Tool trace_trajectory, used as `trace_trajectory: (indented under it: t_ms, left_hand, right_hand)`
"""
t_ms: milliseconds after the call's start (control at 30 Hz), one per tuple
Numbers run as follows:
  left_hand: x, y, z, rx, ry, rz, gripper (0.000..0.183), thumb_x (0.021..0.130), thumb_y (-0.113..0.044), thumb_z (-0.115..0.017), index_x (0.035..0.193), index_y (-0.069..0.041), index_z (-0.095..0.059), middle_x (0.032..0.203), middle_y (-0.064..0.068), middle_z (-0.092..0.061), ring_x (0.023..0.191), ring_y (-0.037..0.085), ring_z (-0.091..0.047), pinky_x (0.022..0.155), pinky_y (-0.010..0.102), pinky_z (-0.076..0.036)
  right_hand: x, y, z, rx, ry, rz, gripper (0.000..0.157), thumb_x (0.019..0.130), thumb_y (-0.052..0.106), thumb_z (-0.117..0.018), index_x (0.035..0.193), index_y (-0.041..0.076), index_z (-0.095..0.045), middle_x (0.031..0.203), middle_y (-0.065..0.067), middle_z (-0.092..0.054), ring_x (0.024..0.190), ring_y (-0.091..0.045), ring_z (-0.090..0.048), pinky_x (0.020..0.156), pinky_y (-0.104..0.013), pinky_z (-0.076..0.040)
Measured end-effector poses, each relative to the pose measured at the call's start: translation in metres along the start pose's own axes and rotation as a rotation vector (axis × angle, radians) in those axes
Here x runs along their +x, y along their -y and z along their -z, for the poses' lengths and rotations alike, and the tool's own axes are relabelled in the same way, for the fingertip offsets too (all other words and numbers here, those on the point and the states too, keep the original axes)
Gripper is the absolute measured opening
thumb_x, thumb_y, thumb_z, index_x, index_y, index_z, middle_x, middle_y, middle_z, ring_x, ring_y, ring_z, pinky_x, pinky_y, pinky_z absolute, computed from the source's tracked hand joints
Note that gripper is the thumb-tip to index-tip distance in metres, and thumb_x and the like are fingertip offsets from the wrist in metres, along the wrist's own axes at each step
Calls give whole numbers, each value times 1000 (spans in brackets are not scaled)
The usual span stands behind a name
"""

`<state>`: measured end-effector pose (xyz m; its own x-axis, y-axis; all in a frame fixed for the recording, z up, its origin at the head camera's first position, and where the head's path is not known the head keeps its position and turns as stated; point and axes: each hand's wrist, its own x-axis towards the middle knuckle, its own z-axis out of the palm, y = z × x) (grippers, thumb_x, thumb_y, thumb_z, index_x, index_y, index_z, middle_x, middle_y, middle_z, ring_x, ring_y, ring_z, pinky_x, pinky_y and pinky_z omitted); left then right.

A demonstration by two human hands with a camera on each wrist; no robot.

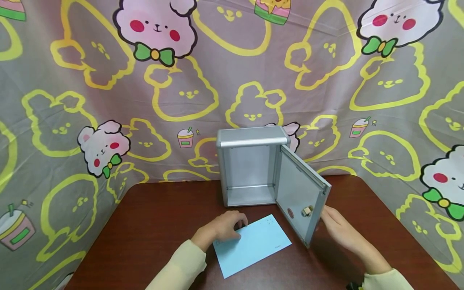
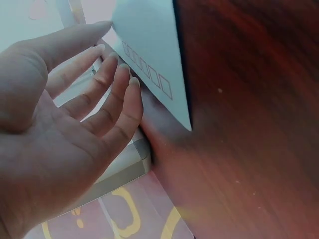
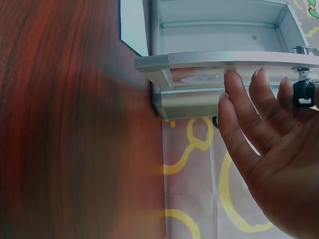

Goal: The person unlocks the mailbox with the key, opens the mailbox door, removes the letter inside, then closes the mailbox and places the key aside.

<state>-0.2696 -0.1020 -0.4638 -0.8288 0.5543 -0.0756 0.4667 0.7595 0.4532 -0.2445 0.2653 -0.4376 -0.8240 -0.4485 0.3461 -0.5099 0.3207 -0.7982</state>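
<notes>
A light blue envelope [image 1: 253, 245] lies on the dark wooden table in front of a silver metal box [image 1: 248, 173] with its hinged door [image 1: 299, 193] swung wide. My left hand [image 1: 226, 225] is at the envelope's far left edge, thumb touching it and the other fingers loosely bent by the edge. Printed boxes on the envelope [image 2: 149, 69] show in the left wrist view. My right hand [image 1: 338, 227] is behind the door; its extended fingertips [image 3: 230, 74] touch or nearly touch the outer face. A black-headed key [image 3: 303, 93] sits in the lock, close to the index finger and thumb.
The brown table [image 1: 156, 225] has rounded far corners. Behind it hangs a grey cloth [image 1: 203, 92] with cartoon animals. The door's lock cam [image 1: 307, 210] sticks out on its inner face, to the right of the envelope.
</notes>
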Motion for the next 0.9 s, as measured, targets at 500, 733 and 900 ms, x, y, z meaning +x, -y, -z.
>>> trace_trajectory:
  t_ms: [500,733,900]
  left_hand:
    - [-6,1,1,-6,12,-5,22,89,-11,-80,109,-16,-74,101,-3,-63,94,12,-58,79,28,-51]
    - [-16,9,9,-102,-72,-104,22,96,-11,-71,118,-8,-70,109,4,-66,96,18,-63,82,27,-53]
    - [-25,8,31,-200,-405,-146,33,99,-13,-67,132,-10,-63,122,3,-62,100,25,-63,82,36,-57]
  right_hand:
    - [2,-2,-2,10,1,19,37,114,13,-28,130,-2,-58,92,-2,-65,84,-13,-63,71,-32,-53]
    - [2,-1,-3,16,2,24,37,114,13,-28,121,-1,-61,89,-1,-65,82,-13,-63,70,-33,-54]
    - [2,-2,-2,21,2,30,36,114,12,-28,117,0,-62,88,-1,-65,79,-14,-64,68,-36,-55]
